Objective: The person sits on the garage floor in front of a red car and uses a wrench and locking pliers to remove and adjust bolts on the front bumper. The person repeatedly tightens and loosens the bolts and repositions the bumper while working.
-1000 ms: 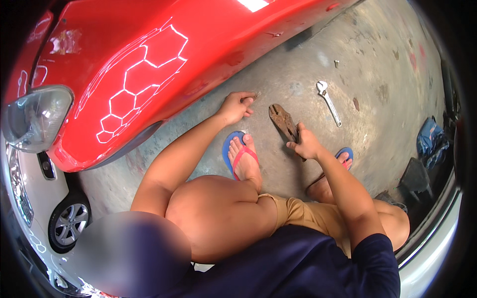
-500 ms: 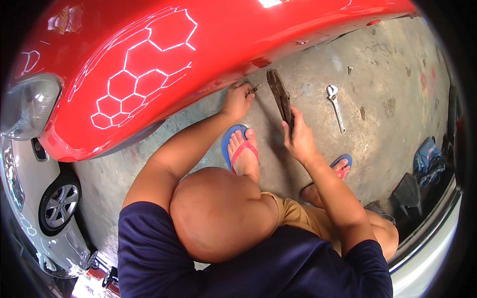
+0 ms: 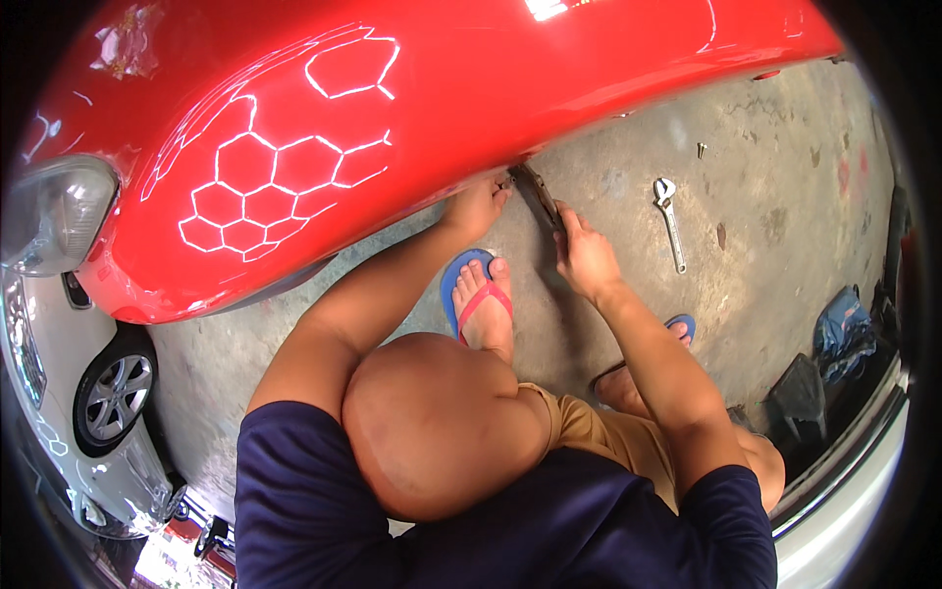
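A red panel (image 3: 392, 128) with white hexagon lines fills ten to one o'clock. At centre, the left hand (image 3: 474, 208) reaches under its lower edge, fingers pinching something small. The right hand (image 3: 586, 260), just beside, is wrapped around a rusty tool (image 3: 539, 192) angled towards that edge. A wrench (image 3: 670, 222) lies at three o'clock.

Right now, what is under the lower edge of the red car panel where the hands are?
The left hand reaches under the red panel edge, its fingers partly covered. The right hand holds a dark tool whose tip goes under the edge. What they touch is hidden.
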The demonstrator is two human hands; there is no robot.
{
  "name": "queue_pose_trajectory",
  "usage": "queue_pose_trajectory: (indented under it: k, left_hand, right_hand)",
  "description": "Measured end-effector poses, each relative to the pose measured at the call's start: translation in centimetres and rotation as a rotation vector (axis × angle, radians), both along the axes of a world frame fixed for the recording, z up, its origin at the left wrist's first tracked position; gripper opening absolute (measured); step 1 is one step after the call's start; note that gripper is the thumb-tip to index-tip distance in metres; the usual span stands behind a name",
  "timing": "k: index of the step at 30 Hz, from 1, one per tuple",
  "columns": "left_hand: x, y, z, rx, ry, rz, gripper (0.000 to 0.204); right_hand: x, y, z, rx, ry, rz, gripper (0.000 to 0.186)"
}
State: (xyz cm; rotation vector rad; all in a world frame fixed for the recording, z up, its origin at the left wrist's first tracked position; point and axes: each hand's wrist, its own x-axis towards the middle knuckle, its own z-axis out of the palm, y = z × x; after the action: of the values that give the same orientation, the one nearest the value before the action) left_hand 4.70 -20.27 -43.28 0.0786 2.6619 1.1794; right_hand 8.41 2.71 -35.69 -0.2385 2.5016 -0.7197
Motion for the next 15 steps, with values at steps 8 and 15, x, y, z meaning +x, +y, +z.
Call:
queue_pose_trajectory:
  k: [8, 15]
  left_hand:
    - [-0.2, 0.3, 0.6, 0.021, 0.002, 0.016, 0.023]
    - [-0.8, 0.3, 1.1, -0.04, -0.056, 0.005, 0.025]
  right_hand:
    - [-0.6, -0.9, 0.6, 0.06, -0.012, 0.048, 0.053]
    - [-0.5, -0.6, -0.1, 0.006, 0.022, -0.002, 0.053]
